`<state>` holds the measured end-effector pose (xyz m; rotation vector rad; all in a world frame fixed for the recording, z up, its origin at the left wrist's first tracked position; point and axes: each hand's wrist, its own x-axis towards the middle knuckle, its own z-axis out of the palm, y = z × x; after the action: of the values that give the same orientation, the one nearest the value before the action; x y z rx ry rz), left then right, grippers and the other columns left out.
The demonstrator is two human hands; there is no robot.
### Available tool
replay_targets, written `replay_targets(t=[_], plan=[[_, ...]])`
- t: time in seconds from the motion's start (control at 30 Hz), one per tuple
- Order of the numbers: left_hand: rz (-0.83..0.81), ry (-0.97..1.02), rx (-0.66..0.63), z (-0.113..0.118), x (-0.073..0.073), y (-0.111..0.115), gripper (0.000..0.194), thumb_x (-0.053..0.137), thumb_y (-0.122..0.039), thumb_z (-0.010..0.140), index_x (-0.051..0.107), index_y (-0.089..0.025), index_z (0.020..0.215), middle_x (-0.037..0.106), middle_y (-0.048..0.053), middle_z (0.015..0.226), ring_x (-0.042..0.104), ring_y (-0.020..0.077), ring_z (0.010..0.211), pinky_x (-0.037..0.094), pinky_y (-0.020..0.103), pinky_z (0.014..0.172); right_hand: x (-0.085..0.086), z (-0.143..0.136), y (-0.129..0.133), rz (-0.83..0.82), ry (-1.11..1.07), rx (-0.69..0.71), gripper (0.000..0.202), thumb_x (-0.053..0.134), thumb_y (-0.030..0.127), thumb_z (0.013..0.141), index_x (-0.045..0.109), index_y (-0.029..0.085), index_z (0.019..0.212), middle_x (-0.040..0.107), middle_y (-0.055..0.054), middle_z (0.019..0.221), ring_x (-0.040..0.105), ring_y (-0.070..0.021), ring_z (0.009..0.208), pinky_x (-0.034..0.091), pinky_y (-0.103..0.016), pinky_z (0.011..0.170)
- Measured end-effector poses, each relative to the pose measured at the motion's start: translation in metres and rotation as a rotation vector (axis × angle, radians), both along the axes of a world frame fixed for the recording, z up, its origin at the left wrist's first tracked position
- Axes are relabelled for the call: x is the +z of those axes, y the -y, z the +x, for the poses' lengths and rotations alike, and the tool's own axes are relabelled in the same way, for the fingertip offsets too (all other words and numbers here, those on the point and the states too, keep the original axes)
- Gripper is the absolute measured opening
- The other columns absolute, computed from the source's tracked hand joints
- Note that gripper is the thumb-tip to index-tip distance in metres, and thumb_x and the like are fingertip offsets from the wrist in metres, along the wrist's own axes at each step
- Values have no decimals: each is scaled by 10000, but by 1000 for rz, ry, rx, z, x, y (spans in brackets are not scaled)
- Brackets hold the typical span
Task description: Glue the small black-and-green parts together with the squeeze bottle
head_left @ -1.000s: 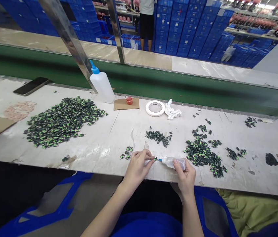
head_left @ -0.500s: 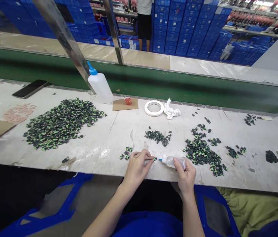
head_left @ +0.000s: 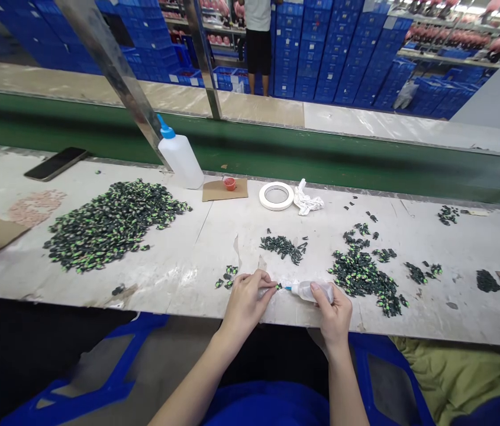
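Between thumb and forefinger, my left hand [head_left: 250, 296] pinches a small black-and-green piece [head_left: 278, 286]. My right hand [head_left: 332, 305] is wrapped round a small clear squeeze bottle [head_left: 306, 290] lying sideways, its blue tip close to the piece; I cannot tell whether they touch. Left of my left hand sit several black-and-green pieces [head_left: 227, 277]. Beyond my hands is a little heap of slim dark pieces [head_left: 284, 247]. A larger pile of black-and-green pieces [head_left: 360, 269] spreads to the right of the bottle.
A big pile of black-and-green pieces [head_left: 112, 228] covers the left of the table. Along the back stand a white bottle with blue cap [head_left: 181, 160], a red cup [head_left: 229, 184] on cardboard, a tape roll [head_left: 276, 196] and crumpled tissue [head_left: 307, 202]. A phone [head_left: 57, 164] lies far left.
Both hands keep almost the same pose, with the bottle tip still at the small piece. The whole view has shifted very slightly.
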<state>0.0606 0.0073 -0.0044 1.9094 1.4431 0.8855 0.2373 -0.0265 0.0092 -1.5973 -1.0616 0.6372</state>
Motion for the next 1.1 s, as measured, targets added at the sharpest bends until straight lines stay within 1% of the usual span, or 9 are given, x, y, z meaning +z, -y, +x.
replay_targets(t=[0.2,0.33,0.4,0.57,0.67,0.77,0.93,1.03,1.1], plan=[[-31,-10,-27,-2,3,-2,128,647,-192,788,552,-240,859,775,-1,842,709,233,883,452,432,885,-7,7,2,106,-197,-123,331,642,486,760,600,163,700,556,8,593,503,-138,542,420,-257,507],[-56,-23,-128,-10,12,-16,104,624,-249,818,649,-244,919,774,14,841,711,249,851,484,430,869,-6,7,-1,150,-270,-165,362,779,396,636,590,171,847,684,-66,809,642,-210,751,515,-333,681],[-4,-46,-99,-15,18,-31,123,574,-259,850,682,-245,907,771,28,865,709,249,837,508,408,832,-6,5,-6,161,-267,-171,415,818,353,585,543,190,851,705,-83,855,668,-232,825,524,-380,767],[110,-183,92,-20,24,-73,175,556,-163,813,713,-239,833,757,61,875,664,289,884,502,422,811,-9,2,-22,115,-130,-181,466,806,389,586,534,192,910,701,-114,960,662,-252,924,506,-446,865],[101,-212,89,-16,20,-87,138,609,-144,760,710,-238,760,747,69,802,640,310,858,492,439,790,-9,2,-24,68,-3,-156,547,789,427,612,547,176,1034,678,-130,1026,644,-258,946,504,-454,865],[90,-220,60,-12,18,-91,145,634,-108,714,690,-238,679,726,56,739,635,292,816,494,405,755,-5,-2,-16,182,154,-184,648,778,431,652,506,157,1173,629,-168,1136,617,-266,981,510,-438,832],[66,-190,16,-12,18,-87,176,607,-66,698,662,-229,664,698,40,716,638,255,763,492,359,709,3,-15,7,419,394,-286,333,718,321,764,573,182,1029,662,-107,936,622,-216,785,505,-370,691],[56,-153,3,-15,21,-80,183,594,-56,694,661,-226,691,692,31,715,637,238,749,492,353,716,6,-25,16,423,357,-190,164,687,288,795,604,202,906,661,-52,792,611,-184,687,504,-340,650],[60,-132,4,-16,25,-70,167,578,-79,724,664,-222,712,696,33,747,638,231,770,492,356,740,6,-33,18,333,240,-99,145,683,314,799,628,200,868,665,-45,770,608,-173,669,512,-326,635]])
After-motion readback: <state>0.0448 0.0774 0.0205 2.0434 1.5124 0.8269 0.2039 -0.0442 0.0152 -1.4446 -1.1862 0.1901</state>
